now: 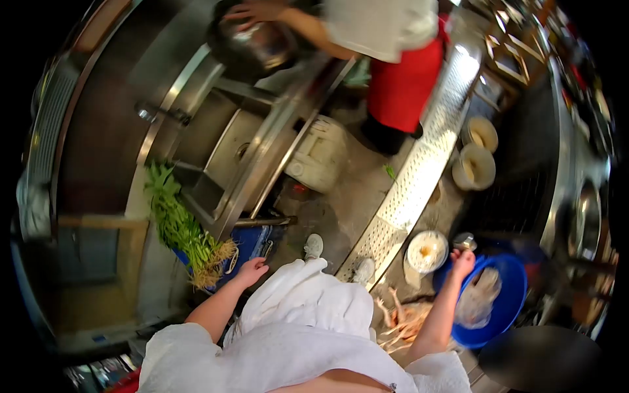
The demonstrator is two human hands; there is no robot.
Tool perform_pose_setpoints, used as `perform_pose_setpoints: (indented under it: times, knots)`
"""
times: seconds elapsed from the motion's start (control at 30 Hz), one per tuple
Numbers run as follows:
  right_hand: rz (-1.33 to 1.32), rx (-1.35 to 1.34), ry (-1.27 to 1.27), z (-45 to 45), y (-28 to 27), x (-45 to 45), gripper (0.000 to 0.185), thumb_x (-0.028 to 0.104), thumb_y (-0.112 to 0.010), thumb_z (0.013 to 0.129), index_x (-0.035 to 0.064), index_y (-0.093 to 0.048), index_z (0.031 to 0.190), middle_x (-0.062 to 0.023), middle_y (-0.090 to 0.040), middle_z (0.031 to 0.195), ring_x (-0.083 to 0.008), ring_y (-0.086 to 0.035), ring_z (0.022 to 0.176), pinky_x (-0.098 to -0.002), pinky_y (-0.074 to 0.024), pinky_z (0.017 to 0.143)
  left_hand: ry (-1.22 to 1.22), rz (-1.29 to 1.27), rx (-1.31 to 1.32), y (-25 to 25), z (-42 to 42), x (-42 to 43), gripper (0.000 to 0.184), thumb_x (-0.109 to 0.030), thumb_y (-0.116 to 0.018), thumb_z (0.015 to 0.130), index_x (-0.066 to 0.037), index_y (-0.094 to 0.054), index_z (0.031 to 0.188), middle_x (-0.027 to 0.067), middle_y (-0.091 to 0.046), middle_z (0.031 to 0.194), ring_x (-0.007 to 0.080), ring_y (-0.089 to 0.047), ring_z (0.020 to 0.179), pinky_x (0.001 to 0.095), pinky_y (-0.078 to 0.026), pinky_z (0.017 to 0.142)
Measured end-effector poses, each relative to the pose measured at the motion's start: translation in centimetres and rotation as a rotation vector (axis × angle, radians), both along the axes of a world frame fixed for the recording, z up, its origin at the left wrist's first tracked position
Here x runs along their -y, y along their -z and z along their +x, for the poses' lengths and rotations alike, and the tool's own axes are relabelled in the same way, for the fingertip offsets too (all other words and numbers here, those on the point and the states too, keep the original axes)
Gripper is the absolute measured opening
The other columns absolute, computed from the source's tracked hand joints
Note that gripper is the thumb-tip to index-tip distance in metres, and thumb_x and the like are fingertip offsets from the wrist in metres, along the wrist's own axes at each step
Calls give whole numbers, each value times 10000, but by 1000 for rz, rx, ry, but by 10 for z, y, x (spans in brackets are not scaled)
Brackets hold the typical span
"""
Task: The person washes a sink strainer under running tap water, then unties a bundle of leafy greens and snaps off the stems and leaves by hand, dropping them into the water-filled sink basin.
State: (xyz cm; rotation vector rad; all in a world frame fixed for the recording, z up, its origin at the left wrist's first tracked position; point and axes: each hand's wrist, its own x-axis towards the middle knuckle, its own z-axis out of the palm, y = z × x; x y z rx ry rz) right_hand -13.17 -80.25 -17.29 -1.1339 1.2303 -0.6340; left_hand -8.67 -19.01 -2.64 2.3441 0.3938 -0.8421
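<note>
My right hand [463, 263] is closed on a small, rounded shiny metal utensil [465, 242]; its exact kind does not show. Just left of it stands a white bucket [427, 251] with pale contents. Below and to the right is a blue tub [519, 288] with a clear plastic bag [481, 298] inside. My left hand [252, 270] hangs at my side, fingers loosely extended, holding nothing. Nearest to it are leafy greens with roots [196, 252], piled over something blue beside the sink.
Steel sinks [226, 141] run along the left. A co-worker in a red apron [403, 85] handles a large metal bowl [265, 46]. A perforated metal drain cover [413, 190] crosses the floor. Poultry-like pieces with feet [403, 321] lie low by my right arm. Two pale buckets [474, 167] stand further ahead.
</note>
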Motion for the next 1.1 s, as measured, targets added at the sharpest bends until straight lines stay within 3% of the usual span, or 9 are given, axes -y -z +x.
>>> perform_pose_setpoints:
  times: [0.27,0.47,0.6,0.67,0.73,0.87,0.93,1.0,1.1]
  knots:
    - [232,289,-1235,270,-204,-322,217,227,-435,881,29,-514,922,-35,-541,739,-114,-538,580,-232,-455,533,-383,-723,182,-52,97,13,277,-227,-494,849,-37,-535,1047,39,-582,938,151,-552,829,263,-446,716]
    - [755,184,-1577,377,-240,-511,156,202,-438,879,63,-506,895,-38,-544,690,-120,-542,556,-238,-463,498,-881,-1159,241,-110,224,-80,560,-438,-386,865,-51,-309,1263,117,-439,1196,230,-461,1019,341,-397,830]
    - [890,103,-1772,417,-233,-604,146,177,-447,872,65,-530,913,-17,-528,630,-115,-528,516,-241,-461,460,-1002,-1349,282,-115,255,-136,368,-348,-427,872,-63,-436,1106,93,-511,1070,230,-488,968,383,-401,806]
    - [761,22,-1867,439,-238,-639,173,198,-477,855,58,-539,934,-20,-543,643,-113,-538,534,-237,-450,456,-1059,-1436,347,-111,253,-158,249,-290,-470,860,-80,-476,994,71,-543,985,208,-514,905,389,-406,789]
    - [-110,133,-2009,479,-230,-682,235,216,-518,821,35,-532,971,-67,-580,678,-140,-570,566,-274,-456,469,-1208,-1424,459,-103,253,-176,205,-253,-489,852,-90,-489,976,58,-558,957,187,-532,853,366,-420,770]
    - [-1132,386,-1606,587,-225,-753,309,267,-528,784,40,-547,993,-158,-594,727,-304,-584,674,-403,-461,620,-1285,-1381,524,-106,252,-191,151,-208,-498,844,-89,-524,933,56,-581,920,190,-559,831,360,-447,731]
    - [-1085,345,-1785,615,-229,-776,304,292,-483,805,92,-547,1026,-155,-601,745,-338,-570,723,-424,-451,662,-1350,-1355,549,-107,256,-197,161,-209,-491,847,-87,-522,945,60,-578,953,191,-565,843,347,-457,719]
    - [-1345,251,-1809,623,-223,-792,278,287,-434,832,133,-529,1043,-154,-602,770,-338,-571,743,-432,-450,656,-1344,-1366,604,-112,262,-197,193,-204,-521,833,-63,-504,962,63,-580,909,183,-564,818,342,-456,734]
    - [-1419,429,-1794,613,-214,-797,197,296,-415,845,145,-530,900,-146,-599,734,-338,-577,673,-447,-453,594,-1381,-1329,622,-110,277,-200,185,-212,-506,839,-72,-510,959,69,-576,930,202,-561,842,357,-446,762]
